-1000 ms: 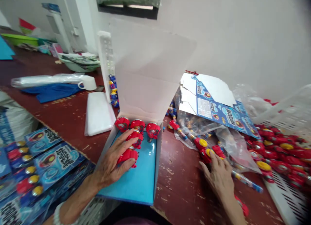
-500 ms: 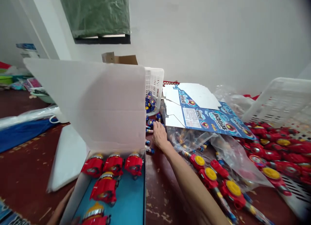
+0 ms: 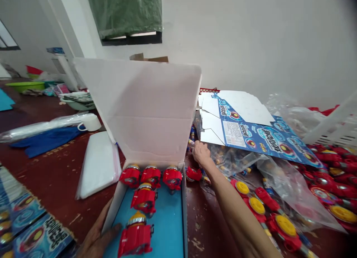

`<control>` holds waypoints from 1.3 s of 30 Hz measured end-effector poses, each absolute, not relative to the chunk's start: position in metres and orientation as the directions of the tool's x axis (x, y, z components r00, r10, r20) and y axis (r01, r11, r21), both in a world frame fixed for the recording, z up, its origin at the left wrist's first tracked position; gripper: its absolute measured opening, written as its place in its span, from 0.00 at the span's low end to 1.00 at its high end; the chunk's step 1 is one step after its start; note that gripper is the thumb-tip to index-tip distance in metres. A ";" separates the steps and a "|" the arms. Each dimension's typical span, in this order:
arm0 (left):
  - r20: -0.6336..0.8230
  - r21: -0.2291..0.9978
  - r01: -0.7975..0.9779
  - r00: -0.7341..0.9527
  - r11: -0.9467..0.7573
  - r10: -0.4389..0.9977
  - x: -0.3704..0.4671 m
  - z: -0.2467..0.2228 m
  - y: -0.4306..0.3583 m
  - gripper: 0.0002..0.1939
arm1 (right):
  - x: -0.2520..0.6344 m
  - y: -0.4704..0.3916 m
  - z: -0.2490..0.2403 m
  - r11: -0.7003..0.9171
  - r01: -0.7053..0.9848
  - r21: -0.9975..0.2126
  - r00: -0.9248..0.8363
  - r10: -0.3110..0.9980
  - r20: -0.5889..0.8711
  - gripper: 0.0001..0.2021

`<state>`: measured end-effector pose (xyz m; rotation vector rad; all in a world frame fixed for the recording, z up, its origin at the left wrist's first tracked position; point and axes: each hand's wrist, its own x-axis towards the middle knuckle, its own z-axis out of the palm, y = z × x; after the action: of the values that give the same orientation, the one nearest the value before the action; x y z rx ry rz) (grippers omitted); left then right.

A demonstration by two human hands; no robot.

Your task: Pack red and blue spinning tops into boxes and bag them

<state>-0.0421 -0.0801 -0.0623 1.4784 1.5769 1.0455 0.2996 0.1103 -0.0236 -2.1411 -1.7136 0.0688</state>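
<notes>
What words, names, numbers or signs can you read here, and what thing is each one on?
None clearly enough to quote.
Flattened blue carton: big printed characters, tilted and too blurred to read.
Pale panel on that carton: rows of print, too small to read.
Blue package at lower left: big characters, also too blurred.
Red toys in the open box: any markings are too small to tell.

Soft light, faint shadow on white box lid [image 3: 145, 98], glare on clear plastic roll [image 3: 44, 127], stretched edges, dark upper-right corner
</notes>
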 end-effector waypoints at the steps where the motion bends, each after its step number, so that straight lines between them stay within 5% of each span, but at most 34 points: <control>1: -0.055 0.923 0.374 -0.103 0.090 0.993 -0.042 -0.060 -0.083 0.30 | 0.299 0.098 -0.018 -0.163 0.916 -0.367 0.258 0.939 0.227 0.10; 3: -0.083 0.931 0.347 -0.107 0.116 0.991 -0.041 -0.049 -0.084 0.32 | 0.296 0.067 -0.008 -0.121 0.884 -0.451 0.266 0.924 0.274 0.12; 7: 0.204 0.953 0.266 -0.217 -0.143 0.955 -0.035 -0.011 -0.095 0.28 | 0.277 -0.020 0.000 0.020 0.810 -0.586 0.264 0.879 0.396 0.16; 9: 0.265 0.959 0.152 -0.170 -0.240 0.949 -0.022 0.009 -0.110 0.29 | 0.259 -0.066 -0.004 0.256 0.755 -0.603 0.171 0.812 0.558 0.12; 12: 0.255 0.966 -0.035 -0.003 -0.255 0.967 0.007 0.029 -0.135 0.40 | 0.222 -0.116 -0.012 0.623 0.700 -0.349 -0.186 0.631 0.754 0.10; 14: 0.236 0.962 -0.132 -0.048 -0.240 0.971 0.021 0.035 -0.145 0.37 | 0.201 -0.130 -0.011 0.698 0.681 -0.223 -0.354 0.580 0.733 0.13; 17: 0.168 0.940 -0.259 -0.215 -0.222 0.962 0.018 0.044 -0.143 0.21 | 0.197 -0.120 0.003 0.769 0.562 -0.303 -0.450 0.592 0.669 0.21; 19: 0.166 0.916 -0.308 -0.293 -0.258 0.941 0.002 0.057 -0.134 0.18 | 0.218 -0.093 0.014 0.741 0.472 -0.477 -0.385 0.661 0.645 0.25; 21: 0.216 0.892 -0.302 -0.372 -0.337 0.903 -0.015 0.072 -0.123 0.18 | 0.247 -0.052 0.016 0.468 0.550 -0.692 -0.088 0.856 0.509 0.22; 22: 0.253 0.878 -0.288 -0.400 -0.383 0.881 -0.023 0.077 -0.117 0.18 | 0.261 -0.029 0.014 0.285 0.652 -0.703 0.056 0.906 0.419 0.20; 25: 0.321 0.860 -0.266 -0.381 -0.436 0.867 -0.034 0.078 -0.099 0.18 | 0.284 0.035 -0.008 0.122 0.731 -0.672 0.125 0.943 0.308 0.22; 33: 0.262 0.935 -0.229 -0.072 -0.271 0.962 -0.027 0.007 -0.060 0.20 | 0.287 0.091 -0.063 0.063 0.780 -0.622 0.089 0.974 0.210 0.19; 39: 0.662 0.723 0.111 0.171 -0.682 0.730 -0.036 -0.007 -0.044 0.21 | 0.293 0.097 -0.063 0.079 0.732 -0.676 0.167 0.942 0.291 0.25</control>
<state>-0.0364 -0.0438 -0.0072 1.9295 0.7915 1.5435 0.2931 0.0969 -0.0630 -1.6979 -1.6116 0.3551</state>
